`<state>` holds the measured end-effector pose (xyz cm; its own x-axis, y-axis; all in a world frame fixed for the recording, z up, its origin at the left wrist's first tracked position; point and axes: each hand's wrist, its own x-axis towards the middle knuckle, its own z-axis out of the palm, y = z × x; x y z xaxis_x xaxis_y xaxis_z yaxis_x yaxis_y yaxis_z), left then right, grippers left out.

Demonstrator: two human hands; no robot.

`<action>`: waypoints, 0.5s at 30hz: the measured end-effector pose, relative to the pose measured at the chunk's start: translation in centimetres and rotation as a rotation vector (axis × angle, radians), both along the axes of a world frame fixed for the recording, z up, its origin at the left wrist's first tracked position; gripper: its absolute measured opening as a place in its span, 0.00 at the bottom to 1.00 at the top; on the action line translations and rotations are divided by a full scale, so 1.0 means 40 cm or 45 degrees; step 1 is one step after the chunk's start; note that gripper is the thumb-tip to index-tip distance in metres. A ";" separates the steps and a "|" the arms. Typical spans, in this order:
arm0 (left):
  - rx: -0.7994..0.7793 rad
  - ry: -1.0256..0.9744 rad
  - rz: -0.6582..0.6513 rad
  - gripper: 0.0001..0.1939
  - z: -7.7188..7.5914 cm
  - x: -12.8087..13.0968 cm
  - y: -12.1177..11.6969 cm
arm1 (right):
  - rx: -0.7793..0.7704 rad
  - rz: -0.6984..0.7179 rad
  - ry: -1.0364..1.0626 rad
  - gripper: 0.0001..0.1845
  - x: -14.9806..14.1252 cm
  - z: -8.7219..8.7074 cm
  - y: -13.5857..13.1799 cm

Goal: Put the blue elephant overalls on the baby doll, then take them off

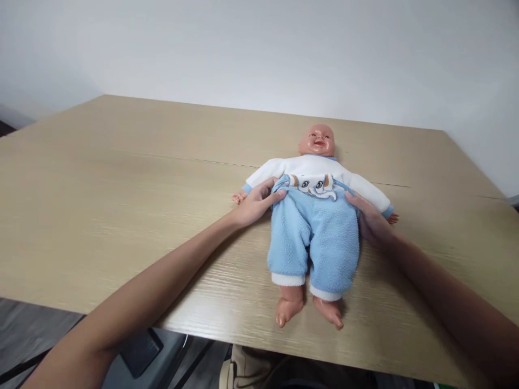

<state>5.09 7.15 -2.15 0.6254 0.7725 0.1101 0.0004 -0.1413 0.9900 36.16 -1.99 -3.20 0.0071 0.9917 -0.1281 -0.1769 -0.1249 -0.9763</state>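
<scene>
A baby doll (318, 141) lies face up on the table, its head toward the wall and its bare feet toward me. It wears a white top (279, 168) with blue cuffs and fuzzy light-blue trousers (334, 237) with white hems. An animal face with eyes is printed at the waist. My left hand (259, 201) pinches the waistband at the doll's side, thumb on the front of the cloth. On the opposite side, my right hand (371, 219) grips the waistband too, its thumb on the front edge; its other fingers are mostly hidden.
The wide wooden table (121, 216) has a seam running across it and ends at a pale wall (243, 54). Below the near edge are a grey chair seat with a dark flat object (141, 352) on it, and my clothed lap (255, 370).
</scene>
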 end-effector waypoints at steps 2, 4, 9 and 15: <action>0.058 0.040 0.005 0.27 -0.007 -0.008 0.004 | -0.027 0.019 -0.027 0.19 0.010 -0.001 -0.005; 0.166 0.132 -0.029 0.25 -0.011 -0.023 0.009 | -0.024 0.026 -0.054 0.16 0.015 -0.001 -0.013; 0.328 0.302 -0.215 0.22 -0.005 -0.066 0.029 | 0.025 0.050 -0.021 0.11 0.016 0.015 -0.026; 0.420 0.417 -0.353 0.19 0.009 -0.097 0.046 | 0.264 0.318 -0.548 0.12 0.109 0.019 -0.019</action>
<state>1.20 8.98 -1.78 0.8432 0.5311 0.0835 0.2203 -0.4830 0.8475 40.50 -2.75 -2.44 -0.2238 0.9741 0.0330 0.2554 0.0913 -0.9625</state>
